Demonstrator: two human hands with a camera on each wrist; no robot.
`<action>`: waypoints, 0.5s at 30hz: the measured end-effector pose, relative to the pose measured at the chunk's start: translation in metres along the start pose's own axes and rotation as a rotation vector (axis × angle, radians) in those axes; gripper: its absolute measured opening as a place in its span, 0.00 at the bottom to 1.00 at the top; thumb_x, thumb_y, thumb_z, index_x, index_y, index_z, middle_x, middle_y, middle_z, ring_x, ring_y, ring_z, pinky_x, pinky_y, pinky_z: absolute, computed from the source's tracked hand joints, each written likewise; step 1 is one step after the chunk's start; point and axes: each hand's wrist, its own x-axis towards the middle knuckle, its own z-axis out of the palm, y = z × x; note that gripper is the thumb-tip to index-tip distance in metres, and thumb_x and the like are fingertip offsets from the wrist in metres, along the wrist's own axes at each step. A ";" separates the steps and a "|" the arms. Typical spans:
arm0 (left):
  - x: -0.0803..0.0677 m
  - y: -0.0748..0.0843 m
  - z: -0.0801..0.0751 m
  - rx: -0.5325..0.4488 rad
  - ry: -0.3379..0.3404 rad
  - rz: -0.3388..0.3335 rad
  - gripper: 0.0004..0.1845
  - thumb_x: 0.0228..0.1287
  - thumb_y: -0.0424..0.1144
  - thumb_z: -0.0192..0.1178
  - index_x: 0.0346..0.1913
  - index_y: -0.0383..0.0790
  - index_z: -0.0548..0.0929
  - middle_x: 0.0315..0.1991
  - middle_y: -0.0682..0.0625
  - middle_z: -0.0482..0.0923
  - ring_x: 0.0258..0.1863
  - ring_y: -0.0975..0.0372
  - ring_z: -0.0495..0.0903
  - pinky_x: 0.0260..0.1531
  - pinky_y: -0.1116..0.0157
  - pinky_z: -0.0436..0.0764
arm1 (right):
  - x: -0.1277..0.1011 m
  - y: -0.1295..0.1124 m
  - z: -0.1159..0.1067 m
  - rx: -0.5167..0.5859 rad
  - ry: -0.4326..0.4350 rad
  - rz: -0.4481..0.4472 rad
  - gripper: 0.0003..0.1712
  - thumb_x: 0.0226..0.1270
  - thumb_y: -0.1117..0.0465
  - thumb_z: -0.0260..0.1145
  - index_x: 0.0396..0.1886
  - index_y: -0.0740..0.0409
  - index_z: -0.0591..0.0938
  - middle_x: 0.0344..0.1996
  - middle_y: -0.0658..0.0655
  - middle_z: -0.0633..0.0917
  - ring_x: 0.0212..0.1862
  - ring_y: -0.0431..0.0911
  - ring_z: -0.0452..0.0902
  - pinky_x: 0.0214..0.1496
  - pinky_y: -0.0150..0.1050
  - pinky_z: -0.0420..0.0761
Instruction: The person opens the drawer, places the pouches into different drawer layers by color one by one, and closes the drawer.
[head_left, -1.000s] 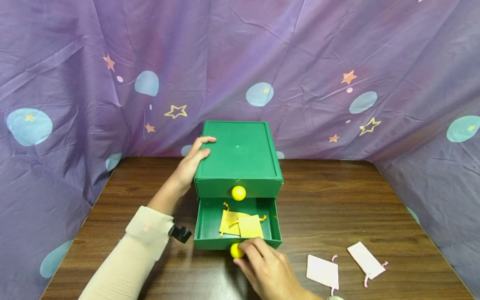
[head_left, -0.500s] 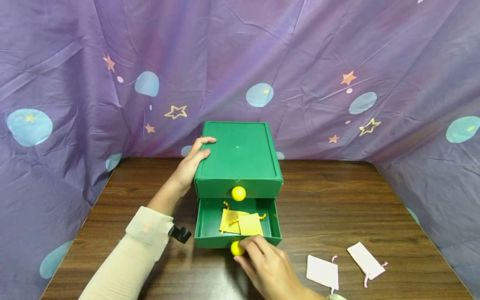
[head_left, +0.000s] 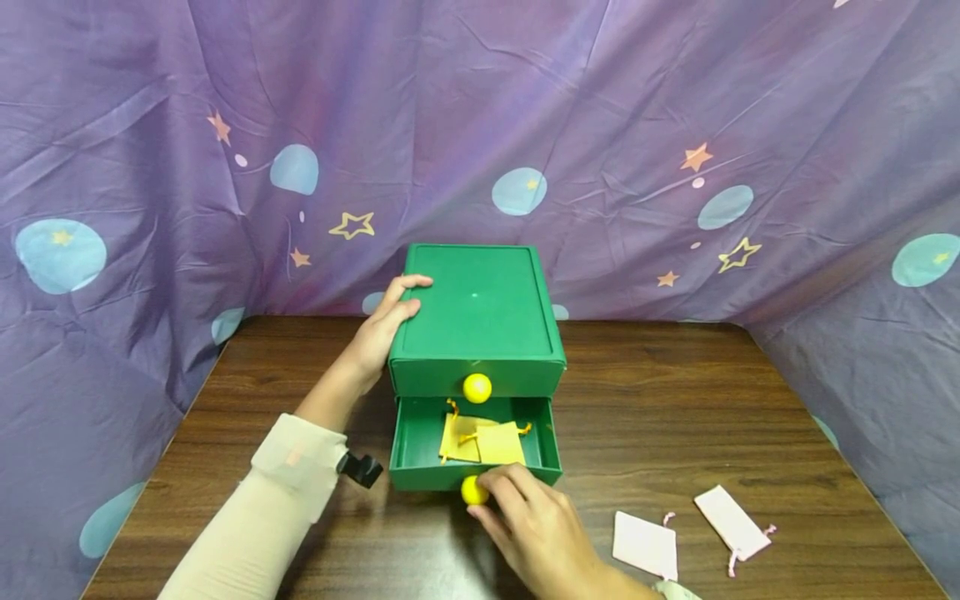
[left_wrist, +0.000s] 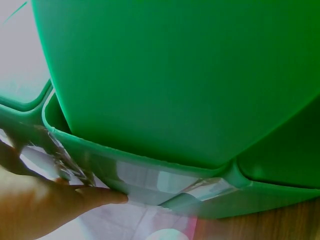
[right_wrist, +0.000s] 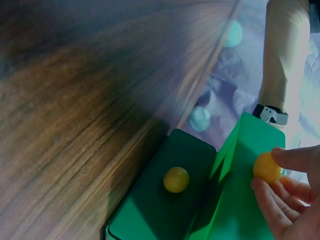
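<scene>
Drawer box (head_left: 476, 317) mid-table (head_left: 750, 400), backed close to the curtain (head_left: 600, 108). Bottom drawer (head_left: 405, 454) pulled out toward the front, two pouches (head_left: 483, 442) inside, overlapping. Upper knob (head_left: 477, 387) on closed top drawer, lower knob (head_left: 473, 490) on open drawer's front. Left hand (head_left: 382, 329) on box's left top edge; right hand (head_left: 536, 529) in front of drawer, at lower knob. Two flat pouches (head_left: 686, 533) on table, front right, side by side, apart
</scene>
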 end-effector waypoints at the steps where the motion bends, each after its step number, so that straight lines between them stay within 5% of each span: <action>1: 0.000 0.000 0.000 0.001 0.000 0.000 0.23 0.81 0.39 0.37 0.74 0.43 0.63 0.77 0.42 0.53 0.66 0.46 0.61 0.65 0.50 0.62 | 0.000 0.000 0.000 -0.001 0.000 0.000 0.15 0.80 0.51 0.60 0.43 0.59 0.83 0.39 0.50 0.83 0.35 0.42 0.84 0.36 0.35 0.84; 15: 0.000 0.000 0.000 0.013 0.000 -0.009 0.23 0.81 0.40 0.37 0.74 0.44 0.63 0.77 0.43 0.52 0.68 0.45 0.60 0.67 0.46 0.60 | 0.003 0.005 0.002 -0.012 -0.037 0.035 0.16 0.80 0.49 0.60 0.43 0.58 0.83 0.39 0.48 0.82 0.37 0.41 0.83 0.37 0.36 0.85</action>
